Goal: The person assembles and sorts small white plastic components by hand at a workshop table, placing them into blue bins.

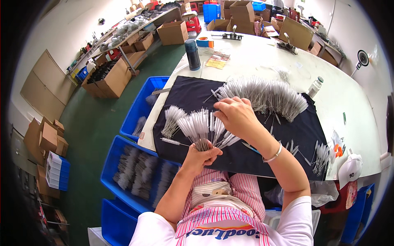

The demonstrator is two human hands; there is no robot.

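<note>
My left hand (pixel 202 157) is closed round the wire stems of a fanned bunch of small white bottle brushes (pixel 195 125), bristle ends pointing up and away from me. Over the right side of that fan, my right hand (pixel 236 115) has its fingers curled in close to the bristle tips; what they pinch, if anything, is hidden. A smaller pile of brushes (pixel 173 119) lies just left of the bunch, with a single brush (pixel 170 141) below it. Beyond my right hand a large heap of brushes (pixel 262 94) spreads across a black cloth (pixel 242 160).
The cloth covers part of a white table (pixel 353 135). A dark flask (pixel 192 54) and a clear bottle (pixel 315 87) stand on it. More loose brushes (pixel 322 158) and a white cap (pixel 351 168) are at right. Blue bins (pixel 108 164) holding brushes sit left of the table.
</note>
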